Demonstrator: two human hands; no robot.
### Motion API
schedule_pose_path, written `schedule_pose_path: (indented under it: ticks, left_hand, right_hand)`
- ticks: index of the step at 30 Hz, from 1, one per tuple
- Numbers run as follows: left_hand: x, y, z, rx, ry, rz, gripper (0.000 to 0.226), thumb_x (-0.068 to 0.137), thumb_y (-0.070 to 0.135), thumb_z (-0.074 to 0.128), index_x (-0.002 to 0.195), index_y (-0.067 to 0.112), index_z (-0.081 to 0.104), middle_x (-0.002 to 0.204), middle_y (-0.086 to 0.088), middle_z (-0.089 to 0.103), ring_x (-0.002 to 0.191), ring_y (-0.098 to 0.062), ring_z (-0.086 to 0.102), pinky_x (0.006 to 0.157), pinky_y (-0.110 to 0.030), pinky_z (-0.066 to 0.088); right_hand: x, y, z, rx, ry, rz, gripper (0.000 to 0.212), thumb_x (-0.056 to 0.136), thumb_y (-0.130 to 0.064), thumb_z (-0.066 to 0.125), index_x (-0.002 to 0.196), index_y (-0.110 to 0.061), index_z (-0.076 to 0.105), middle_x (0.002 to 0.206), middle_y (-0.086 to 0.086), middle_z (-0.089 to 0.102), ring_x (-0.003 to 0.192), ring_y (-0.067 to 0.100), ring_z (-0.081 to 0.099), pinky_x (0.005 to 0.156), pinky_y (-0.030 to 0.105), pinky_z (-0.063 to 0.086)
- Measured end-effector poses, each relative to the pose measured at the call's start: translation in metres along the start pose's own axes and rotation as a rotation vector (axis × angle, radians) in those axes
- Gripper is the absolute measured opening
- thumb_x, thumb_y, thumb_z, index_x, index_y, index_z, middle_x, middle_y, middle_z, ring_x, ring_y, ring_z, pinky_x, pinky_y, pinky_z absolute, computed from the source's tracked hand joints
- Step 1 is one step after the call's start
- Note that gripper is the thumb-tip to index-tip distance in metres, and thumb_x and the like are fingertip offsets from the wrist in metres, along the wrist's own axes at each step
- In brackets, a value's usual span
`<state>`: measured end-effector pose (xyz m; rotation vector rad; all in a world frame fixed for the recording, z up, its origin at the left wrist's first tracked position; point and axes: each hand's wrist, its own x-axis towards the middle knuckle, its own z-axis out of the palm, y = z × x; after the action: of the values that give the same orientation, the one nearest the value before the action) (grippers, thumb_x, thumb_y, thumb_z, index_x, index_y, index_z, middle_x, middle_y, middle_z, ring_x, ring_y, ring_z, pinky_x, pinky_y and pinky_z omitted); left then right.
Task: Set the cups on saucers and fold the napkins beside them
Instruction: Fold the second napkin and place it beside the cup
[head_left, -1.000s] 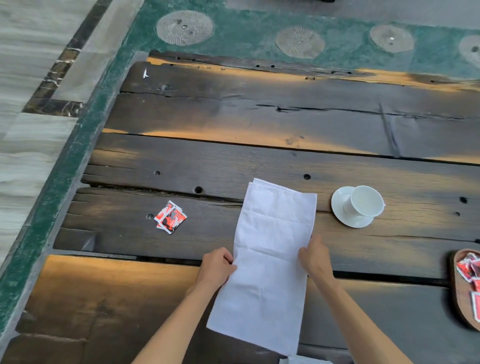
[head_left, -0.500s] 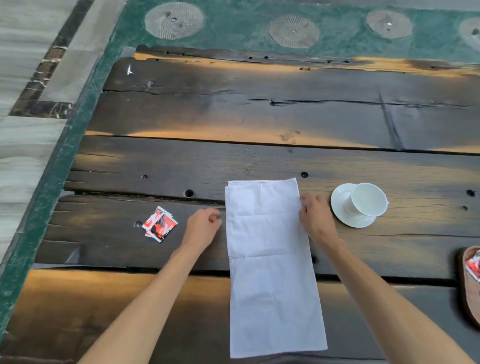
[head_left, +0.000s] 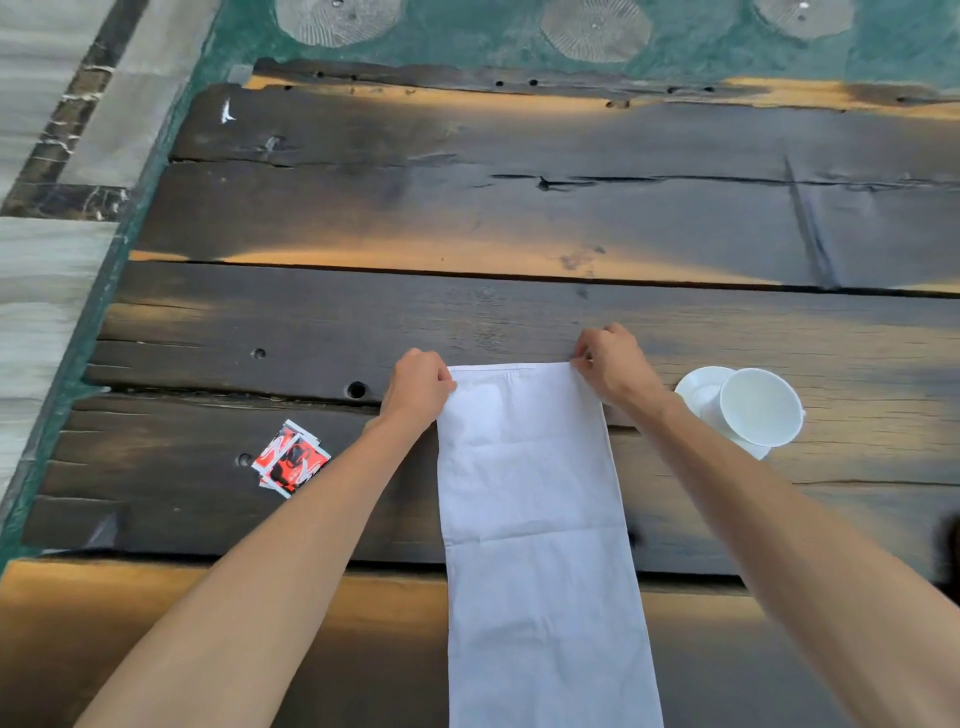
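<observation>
Now both hands take the napkin's far corners, ready to fold.

Each pinches a corner: the left hand (head_left: 415, 387) and right hand (head_left: 613, 366) hold the long white napkin (head_left: 535, 519) flat on the desk (head_left: 467, 208), probably to draw that edge back evenly. Just to its right, the cup (head_left: 761, 408) sits on its saucer (head_left: 698, 384), seemingly tilted. Red sachets (head_left: 290, 460) lie left.
</observation>
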<state>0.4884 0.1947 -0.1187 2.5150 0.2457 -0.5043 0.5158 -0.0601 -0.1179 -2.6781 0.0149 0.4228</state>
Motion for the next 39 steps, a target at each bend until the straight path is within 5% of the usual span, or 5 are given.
schedule_pose_path:
  ticks: [3, 9, 20, 32, 39]
  left_hand:
    - [0.004, 0.004, -0.007, -0.018, -0.010, 0.036, 0.016, 0.090, 0.014, 0.061, 0.074, 0.013, 0.061, 0.106, -0.003, 0.057, 0.100, -0.023, 0.057, 0.090, -0.044, 0.049]
    - [0.014, 0.016, -0.011, -0.096, -0.068, 0.219, 0.009, 0.091, 0.005, 0.059, 0.082, 0.008, 0.059, 0.094, -0.006, 0.060, 0.088, -0.020, 0.051, 0.080, -0.032, 0.039]
    - [0.032, 0.017, 0.000, -0.003, -0.049, 0.128, 0.015, 0.096, 0.015, 0.053, 0.082, 0.014, 0.053, 0.091, -0.002, 0.058, 0.088, -0.025, 0.056, 0.077, -0.045, 0.049]
    - [0.027, 0.017, 0.009, -0.251, 0.130, 0.103, 0.015, 0.091, 0.012, 0.065, 0.079, 0.008, 0.055, 0.087, -0.008, 0.058, 0.075, -0.016, 0.049, 0.064, -0.022, 0.037]
    - [0.006, 0.018, 0.014, -0.475, 0.221, -0.066, 0.040, 0.085, 0.023, 0.076, 0.117, 0.011, 0.055, 0.109, -0.002, 0.057, 0.071, -0.010, 0.058, 0.077, -0.025, 0.043]
  right_hand:
    - [-0.003, 0.006, -0.004, 0.001, -0.042, 0.006, 0.014, 0.088, -0.006, 0.055, 0.098, -0.002, 0.064, 0.108, 0.021, 0.054, 0.098, 0.037, 0.056, 0.085, 0.034, 0.046]
    - [-0.006, 0.014, -0.011, -0.002, -0.050, 0.021, 0.021, 0.091, -0.003, 0.047, 0.092, 0.009, 0.064, 0.107, 0.026, 0.056, 0.101, 0.038, 0.055, 0.089, 0.037, 0.047]
    - [0.011, 0.016, -0.021, -0.111, -0.111, 0.058, 0.021, 0.093, -0.007, 0.043, 0.098, 0.003, 0.060, 0.105, 0.026, 0.063, 0.096, 0.042, 0.058, 0.076, 0.039, 0.049]
    - [0.010, 0.016, -0.012, -0.229, -0.137, 0.033, 0.004, 0.095, -0.007, 0.039, 0.094, -0.010, 0.036, 0.110, 0.019, 0.057, 0.099, 0.038, 0.054, 0.075, 0.040, 0.042]
    - [0.002, 0.018, -0.007, -0.078, -0.047, 0.045, 0.014, 0.087, 0.006, 0.037, 0.095, -0.005, 0.035, 0.106, 0.026, 0.052, 0.085, 0.034, 0.044, 0.070, 0.037, 0.036]
